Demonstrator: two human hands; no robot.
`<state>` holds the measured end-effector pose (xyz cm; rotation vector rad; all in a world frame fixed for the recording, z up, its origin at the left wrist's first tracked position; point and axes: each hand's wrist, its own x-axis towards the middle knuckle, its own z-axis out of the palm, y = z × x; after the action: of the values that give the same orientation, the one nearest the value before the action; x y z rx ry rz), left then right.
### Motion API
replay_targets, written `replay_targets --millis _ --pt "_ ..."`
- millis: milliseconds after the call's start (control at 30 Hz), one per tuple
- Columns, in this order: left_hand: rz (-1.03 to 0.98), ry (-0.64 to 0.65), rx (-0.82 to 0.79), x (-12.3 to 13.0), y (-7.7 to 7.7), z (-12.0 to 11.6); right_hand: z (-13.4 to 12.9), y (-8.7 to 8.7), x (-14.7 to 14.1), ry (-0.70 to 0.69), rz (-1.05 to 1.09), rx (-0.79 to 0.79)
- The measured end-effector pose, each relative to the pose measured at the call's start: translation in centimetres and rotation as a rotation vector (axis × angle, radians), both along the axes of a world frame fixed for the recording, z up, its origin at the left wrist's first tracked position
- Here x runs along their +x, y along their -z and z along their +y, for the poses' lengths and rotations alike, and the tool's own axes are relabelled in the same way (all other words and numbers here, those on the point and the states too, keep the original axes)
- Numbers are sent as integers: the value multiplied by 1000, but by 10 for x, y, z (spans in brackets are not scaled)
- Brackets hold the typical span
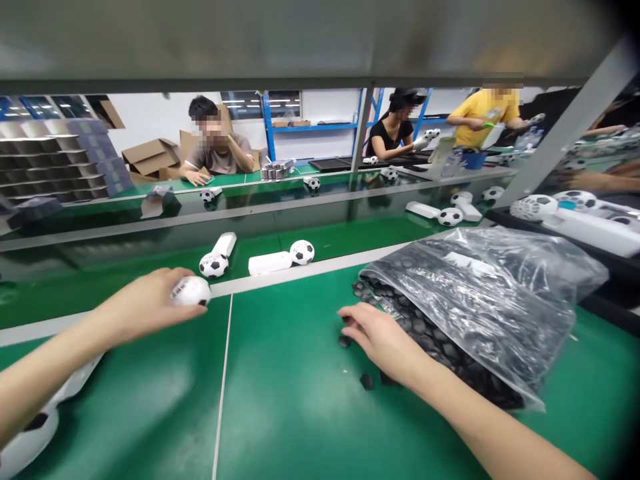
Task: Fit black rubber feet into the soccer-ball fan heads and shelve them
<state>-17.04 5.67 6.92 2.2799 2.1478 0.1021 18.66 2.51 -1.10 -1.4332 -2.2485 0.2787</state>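
Note:
In my left hand (145, 303) is a white soccer-ball-shaped part (193, 291), held between thumb and fingers above the belt's pale edge strip. My right hand (375, 333) is at the mouth of a clear plastic bag (500, 300) full of small black pieces (425, 330). Its thumb and index finger close around a dark bit that looks like one of those pieces. A loose black pentagon piece (367, 381) lies on the green table (280, 400) just below this hand. White handles with ball heads (27, 433) lie at lower left, partly hidden by my left forearm.
On the green conveyor ahead rest ball-headed white units (270, 263), with several more at far right. A black tray (600, 280) of parts stands beyond the bag. A metal post (565, 127) and overhead shelf (320, 40) frame the view. Three people sit or stand across the line.

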Motion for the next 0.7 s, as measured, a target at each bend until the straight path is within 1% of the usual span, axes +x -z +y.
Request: replay_targets --millis 33,100,167,233,300,333,400,467,533,600,700 --pt "34 19 3 18 3 -18 -1 0 -2 -38 21 -19" --pt "72 52 -41 56 13 -47 -3 -1 -4 -80 20 -23" --pt "53 125 -49 85 24 -63 -4 -1 -5 -88 15 30" --pt "39 296 9 97 32 -66 -4 -1 -5 -104 50 75" --pt "26 461 29 92 37 -59 -3 0 -4 -113 132 82" --pt "12 501 1 86 40 -55 -2 1 -4 -104 184 73" --pt "-34 487 -85 74 44 -48 -1 4 -4 -74 284 45" --pt "-71 425 -129 71 49 -47 -2 4 -5 -80 345 13" --pt "-102 358 -116 81 53 -53 -4 2 -7 -144 367 24" --pt "-151 301 -97 99 56 -61 -9 -2 -10 -251 361 86" --pt "-237 288 -72 124 61 -67 -18 -6 -17 -428 312 187"
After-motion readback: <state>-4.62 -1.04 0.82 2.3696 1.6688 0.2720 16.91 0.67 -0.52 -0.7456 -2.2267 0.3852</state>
